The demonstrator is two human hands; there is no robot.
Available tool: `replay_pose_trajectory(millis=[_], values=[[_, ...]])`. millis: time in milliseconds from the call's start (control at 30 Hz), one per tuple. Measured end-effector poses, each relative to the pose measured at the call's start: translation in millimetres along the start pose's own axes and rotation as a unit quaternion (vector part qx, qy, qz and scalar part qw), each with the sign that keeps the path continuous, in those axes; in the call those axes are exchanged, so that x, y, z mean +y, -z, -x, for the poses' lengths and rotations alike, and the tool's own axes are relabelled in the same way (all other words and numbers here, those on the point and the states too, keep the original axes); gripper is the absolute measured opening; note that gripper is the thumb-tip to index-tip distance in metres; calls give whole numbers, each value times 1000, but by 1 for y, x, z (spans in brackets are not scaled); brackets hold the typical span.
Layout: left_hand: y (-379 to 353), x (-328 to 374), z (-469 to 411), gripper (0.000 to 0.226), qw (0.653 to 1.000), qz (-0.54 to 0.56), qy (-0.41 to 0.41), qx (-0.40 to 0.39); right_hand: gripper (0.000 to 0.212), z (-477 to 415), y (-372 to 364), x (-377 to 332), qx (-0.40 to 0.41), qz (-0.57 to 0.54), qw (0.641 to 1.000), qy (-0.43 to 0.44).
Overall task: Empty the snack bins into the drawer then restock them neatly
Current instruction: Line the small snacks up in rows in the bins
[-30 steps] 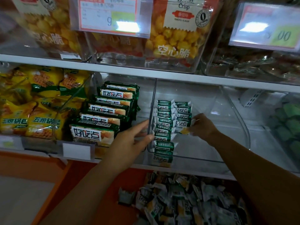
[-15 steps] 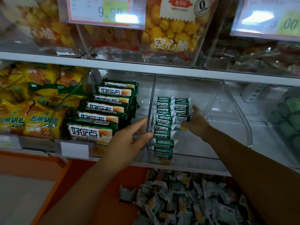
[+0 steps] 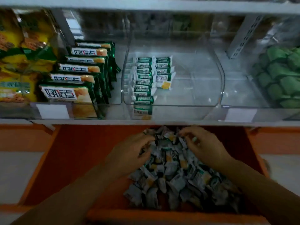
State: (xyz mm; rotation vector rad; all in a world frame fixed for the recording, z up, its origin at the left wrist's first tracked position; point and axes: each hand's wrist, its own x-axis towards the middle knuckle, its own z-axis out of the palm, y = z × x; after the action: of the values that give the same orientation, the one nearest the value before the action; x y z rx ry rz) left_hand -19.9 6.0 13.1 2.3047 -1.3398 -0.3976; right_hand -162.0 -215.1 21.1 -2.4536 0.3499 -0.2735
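Note:
A clear snack bin (image 3: 211, 88) sits on the middle shelf. It holds two neat rows of small green-and-white snack packets (image 3: 144, 78) along its left side. Below the shelf, the open orange drawer (image 3: 78, 159) holds a loose pile of the same packets (image 3: 175, 176). Both hands are down in that pile at its far end. My left hand (image 3: 129, 153) has its fingers curled into packets at the pile's left. My right hand (image 3: 206, 146) pinches a packet at the pile's upper right. The frame is blurred by motion.
Large green biscuit packs (image 3: 78, 78) stand in a row left of the bin, with yellow snack bags (image 3: 16, 62) beyond them. Green wrapped items (image 3: 279, 75) fill a bin on the right. The white shelf edge (image 3: 162, 122) overhangs the drawer's back.
Both hands have left the bin on the shelf and dropped into the drawer's pile. My view has tilted down, so the drawer fills the lower half.

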Motion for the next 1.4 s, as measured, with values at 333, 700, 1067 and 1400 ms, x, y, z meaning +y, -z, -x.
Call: replay_pose_trajectory(millis=[333,700,1067,1400], values=[[-153,-12,-57,49,968,87,156,-177,61,30,-79,136,-170,109,941,-272],[-221,-17,-97,69,959,108,189,-184,94,38,-103,158,-196,233,929,-209],[-217,-9,-68,58,941,173,256,-138,60,42,-101,149,-178,32,949,-260],[-144,1,-49,84,873,340,350,-14,40,43,-51,72,-126,-247,904,-325]])
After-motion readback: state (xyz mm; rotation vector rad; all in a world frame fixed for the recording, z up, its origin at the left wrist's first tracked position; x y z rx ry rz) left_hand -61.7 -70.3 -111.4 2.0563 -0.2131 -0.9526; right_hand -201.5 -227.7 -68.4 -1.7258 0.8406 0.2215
